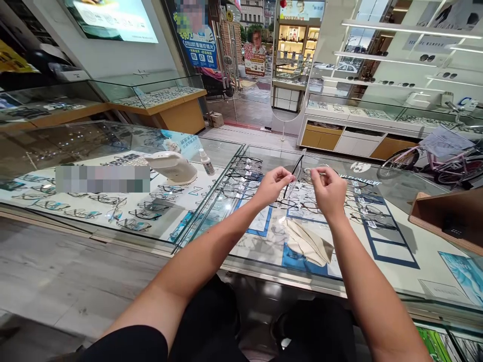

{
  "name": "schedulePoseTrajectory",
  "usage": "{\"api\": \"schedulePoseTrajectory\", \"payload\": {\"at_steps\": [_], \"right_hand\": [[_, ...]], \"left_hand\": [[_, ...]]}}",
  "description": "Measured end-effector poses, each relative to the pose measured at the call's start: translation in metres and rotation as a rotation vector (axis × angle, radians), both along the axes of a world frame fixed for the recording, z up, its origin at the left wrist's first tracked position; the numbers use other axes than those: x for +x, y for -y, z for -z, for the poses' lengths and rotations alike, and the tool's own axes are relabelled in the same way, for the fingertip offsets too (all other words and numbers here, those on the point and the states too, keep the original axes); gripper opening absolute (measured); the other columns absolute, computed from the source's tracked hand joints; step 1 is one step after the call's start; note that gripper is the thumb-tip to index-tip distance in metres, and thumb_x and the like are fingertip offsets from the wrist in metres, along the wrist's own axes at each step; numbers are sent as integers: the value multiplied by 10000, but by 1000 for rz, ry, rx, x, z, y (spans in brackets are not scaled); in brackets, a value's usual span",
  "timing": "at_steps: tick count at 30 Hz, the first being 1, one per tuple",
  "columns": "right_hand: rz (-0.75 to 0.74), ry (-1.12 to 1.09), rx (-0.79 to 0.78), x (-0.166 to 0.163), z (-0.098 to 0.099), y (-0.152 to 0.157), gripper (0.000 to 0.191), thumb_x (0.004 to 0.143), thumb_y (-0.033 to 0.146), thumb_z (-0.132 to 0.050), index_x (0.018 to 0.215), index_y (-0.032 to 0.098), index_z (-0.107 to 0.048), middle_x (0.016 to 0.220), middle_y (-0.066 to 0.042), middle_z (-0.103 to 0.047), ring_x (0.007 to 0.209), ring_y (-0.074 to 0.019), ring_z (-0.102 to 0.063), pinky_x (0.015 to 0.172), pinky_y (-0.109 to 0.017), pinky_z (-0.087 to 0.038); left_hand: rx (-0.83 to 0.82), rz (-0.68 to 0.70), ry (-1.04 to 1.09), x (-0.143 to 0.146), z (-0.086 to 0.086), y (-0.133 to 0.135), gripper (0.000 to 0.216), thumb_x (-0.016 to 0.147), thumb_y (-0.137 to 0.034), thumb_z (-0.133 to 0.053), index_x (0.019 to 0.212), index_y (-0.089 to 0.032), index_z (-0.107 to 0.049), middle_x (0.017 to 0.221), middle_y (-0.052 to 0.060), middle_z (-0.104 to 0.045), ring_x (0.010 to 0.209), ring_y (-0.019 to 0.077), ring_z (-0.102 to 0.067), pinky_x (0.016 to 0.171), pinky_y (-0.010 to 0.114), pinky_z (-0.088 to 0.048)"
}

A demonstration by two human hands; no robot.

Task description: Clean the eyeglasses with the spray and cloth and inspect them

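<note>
- Eyeglasses (298, 167), dark-rimmed: held up over the table (407, 216), slightly right of frame centre, front tilted and seen nearly edge-on.
- Left hand (277, 185): thumb and index finger brought together in a pinch; dark rim of the eyeglasses gripped, other fingers curled in.
- Right hand (330, 193): fingers folded, thumb pressed to index finger; far side of the eyeglasses pinched, exact grip spot too fine to make out.
- Below the hands: cream cloth (306, 242), crumpled, laid on the glass top, lower centre-right of the frame.
- Under the glass: display frames (245, 177) set out in rows behind and beside the hands; more seen at centre-left, beneath the adjoining glass section.
- Centre-left, on the glass: spray bottle (206, 162), stood upright; white device (173, 167) placed just beside it.
- Right edge: brown wooden stand (443, 221), partly cut off by the frame.
- Right, behind the table: pink bicycle (437, 160) parked.
- Upper right: wall shelves (385, 83), sunglasses lined up on them.
- Upper left: lit screen (113, 20) mounted on the wall; blue poster (198, 50) placed to its right.
</note>
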State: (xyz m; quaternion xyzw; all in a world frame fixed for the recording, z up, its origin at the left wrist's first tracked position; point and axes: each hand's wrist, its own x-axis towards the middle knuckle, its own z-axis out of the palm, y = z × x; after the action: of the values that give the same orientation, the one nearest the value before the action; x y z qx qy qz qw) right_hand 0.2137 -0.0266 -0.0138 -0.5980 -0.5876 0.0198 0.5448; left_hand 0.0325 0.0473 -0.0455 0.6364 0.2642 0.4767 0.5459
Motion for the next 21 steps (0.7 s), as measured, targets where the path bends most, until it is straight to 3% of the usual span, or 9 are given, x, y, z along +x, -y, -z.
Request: {"api": "schedulePoseTrajectory", "payload": {"at_steps": [3,8,21], "right_hand": [[-155,-163,-100,-11,3,-2,354,942,541,-680,881,195,-727,507,91,-358,496,-120,-324,581,-310,-264],[-242,-329,-180,-14,2,-4,320,876,507,-713,822,193,-683,495,103,-325,503,-105,-248,562,-304,-217],[-313,-312,-295,-10,4,-7,246,813,424,-705,739,226,-580,504,103,-328,516,-104,-253,558,-297,-203]], "left_hand": [[30,14,-24,2,0,4,384,849,-530,-801,895,-171,-673,933,55,-738,915,181,-681,902,328,-502],[116,-20,-24,4,0,9,376,881,-536,-784,868,-172,-688,868,30,-691,847,158,-632,844,304,-482],[46,-68,40,6,2,9,418,833,-567,-828,890,-172,-705,876,28,-713,848,156,-646,842,304,-493]]}}
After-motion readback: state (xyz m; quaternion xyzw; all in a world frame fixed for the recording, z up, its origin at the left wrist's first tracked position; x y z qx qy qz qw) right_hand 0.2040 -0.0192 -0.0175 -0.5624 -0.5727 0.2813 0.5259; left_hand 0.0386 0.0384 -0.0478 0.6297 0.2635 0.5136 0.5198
